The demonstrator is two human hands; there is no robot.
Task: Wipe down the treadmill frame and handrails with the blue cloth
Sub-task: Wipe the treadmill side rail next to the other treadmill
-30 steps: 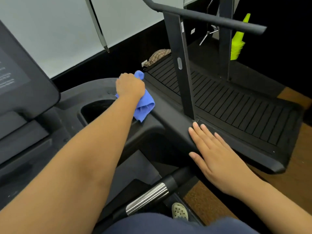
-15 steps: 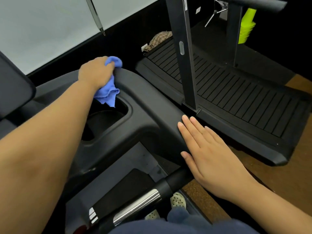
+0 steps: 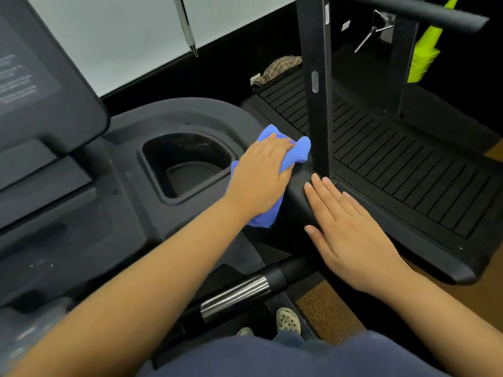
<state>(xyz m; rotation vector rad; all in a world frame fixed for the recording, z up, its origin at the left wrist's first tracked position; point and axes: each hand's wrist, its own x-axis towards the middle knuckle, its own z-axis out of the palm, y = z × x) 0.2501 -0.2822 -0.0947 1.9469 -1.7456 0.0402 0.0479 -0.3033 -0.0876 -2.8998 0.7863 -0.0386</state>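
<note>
My left hand (image 3: pixel 258 175) grips the crumpled blue cloth (image 3: pixel 296 152) and presses it on the dark grey treadmill console frame (image 3: pixel 187 112), just right of the cup-holder recess (image 3: pixel 187 164). The cloth bunches out past my fingers and hangs below my wrist. My right hand (image 3: pixel 351 235) lies flat with straight fingers on the right arm of the frame, fingertips close to the cloth. A black handrail with a chrome sensor band (image 3: pixel 236 295) runs below my arms.
The console screen (image 3: pixel 35 77) rises at the left. A neighbouring slatted treadmill deck (image 3: pixel 402 164) lies to the right, with its black upright post (image 3: pixel 315 85) right beside the cloth and its handrail (image 3: pixel 424 14) overhead. A checked rag (image 3: pixel 280 68) and yellow-green brush (image 3: pixel 424 53) sit behind.
My left hand has swept the cloth from the far rim of the console, left of the cup holder, rightward and nearer, to the spot by my right hand. The right hand has stayed flat.
</note>
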